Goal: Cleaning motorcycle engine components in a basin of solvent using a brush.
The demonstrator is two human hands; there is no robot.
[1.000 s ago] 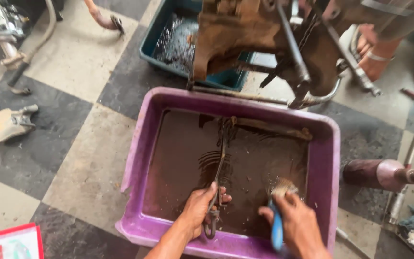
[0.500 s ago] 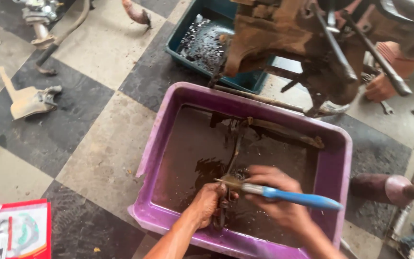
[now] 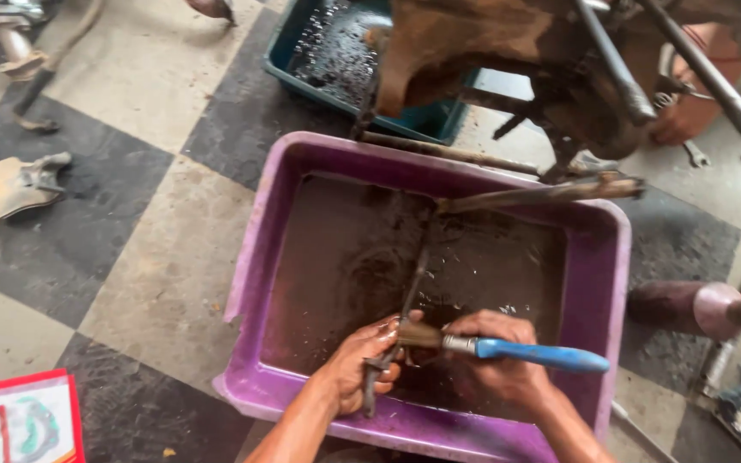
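two hands work low in the purple tub (image 3: 255, 257), close to the near wall. the left hand (image 3: 358, 360) is closed around a thin, dirty metal part (image 3: 405, 304), gripping its near end while the rest of it points away over the brown liquid (image 3: 345, 257). the right hand (image 3: 499, 369) is closed around a paint brush (image 3: 508, 347) with a blue handle, and the bristles touch the metal part just by the left fingers.

to do this well, i think the left hand should grip the part tight so it does not slip, since it looks wet and oily. short strokes going away from the fingers would be best, and turning the part now and then would let the brush reach every side. staying low over the liquid should stop drips from landing on the floor (image 3: 156, 283).

farther off, a long rusty rod (image 3: 542, 193) rests across the far corner of the tub. behind that sits a blue-green tray (image 3: 280, 51), and a big brown machine part (image 3: 490, 43) hangs over it.
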